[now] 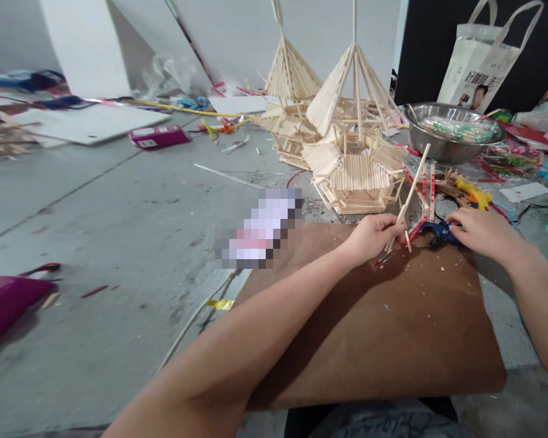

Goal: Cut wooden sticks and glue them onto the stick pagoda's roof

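Observation:
Pinched in my left hand (378, 237) are pale wooden sticks (413, 185) that look like disposable chopsticks; the longest slants up and to the right. My right hand (481, 234), fingers curled, is on a dark blue hand tool (438, 232), whose exact kind I cannot make out. Just beyond both hands, several sticks with red markings (432, 191) lie side by side. A brown board (374, 328) lies beneath my hands, with small wood crumbs on it. Past its far edge stands a model pavilion (358, 173) of wooden sticks, with an open lattice base and a partly slatted pointed roof.
Behind it is a second stick pavilion (296, 79). A steel bowl (456, 149) holds wrapped sticks, with a white bag (479, 67) behind. A blurred-out phone-like object (262, 228) with a white cable (194, 319) lies left. Purple packages (159, 137) and scraps litter the floor.

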Motion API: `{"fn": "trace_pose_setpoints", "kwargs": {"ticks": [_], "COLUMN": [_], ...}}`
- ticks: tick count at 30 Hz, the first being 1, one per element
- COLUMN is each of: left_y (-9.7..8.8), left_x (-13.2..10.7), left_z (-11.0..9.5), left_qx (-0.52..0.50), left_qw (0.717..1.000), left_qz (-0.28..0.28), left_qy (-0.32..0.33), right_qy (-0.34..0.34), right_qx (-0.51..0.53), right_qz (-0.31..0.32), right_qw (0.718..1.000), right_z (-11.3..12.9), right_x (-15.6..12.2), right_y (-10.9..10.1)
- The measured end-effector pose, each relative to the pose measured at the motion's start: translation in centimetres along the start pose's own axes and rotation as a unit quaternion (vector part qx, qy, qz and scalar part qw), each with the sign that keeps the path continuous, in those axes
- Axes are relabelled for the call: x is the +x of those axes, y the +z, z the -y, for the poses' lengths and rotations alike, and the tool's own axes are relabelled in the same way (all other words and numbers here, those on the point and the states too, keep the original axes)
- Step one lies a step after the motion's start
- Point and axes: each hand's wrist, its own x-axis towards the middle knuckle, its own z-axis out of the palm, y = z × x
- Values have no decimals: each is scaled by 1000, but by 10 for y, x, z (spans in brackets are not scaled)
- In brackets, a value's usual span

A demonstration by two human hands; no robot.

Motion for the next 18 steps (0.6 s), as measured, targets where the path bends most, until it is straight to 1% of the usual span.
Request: {"fn": "trace_pose_setpoints", "kwargs": {"ticks": [2,4,6,8,10,14,18], "left_y": [0,-1,-1,-1,-1,-1,-1], "left_x": [0,1,1,1,0,-1,-1], "left_z": [0,0,-1,-1,-1,-1,0], "left_qx": [10,23,39,64,97,131,135], "left_qw": [1000,1000,999,997,993,985,981], "left_qz": [-5,-14,-23,-33,-48,-74,-94], "left_qy": [-4,-3,7,26,47,81,107], "right_qy": [19,38,59,72,74,68,83], "right_qx": [-11,-16,-30,-48,-55,-30,-7], "right_qz": [78,153,213,249,270,281,261], "right_qw": [997,987,975,965,958,957,962], "right_z": [-14,-23,-24,-19,-13,-8,-10], "right_x": [-2,-4,-4,-3,-1,2,3], "right_y": [-2,-3,-5,-5,-5,-5,-5]}}
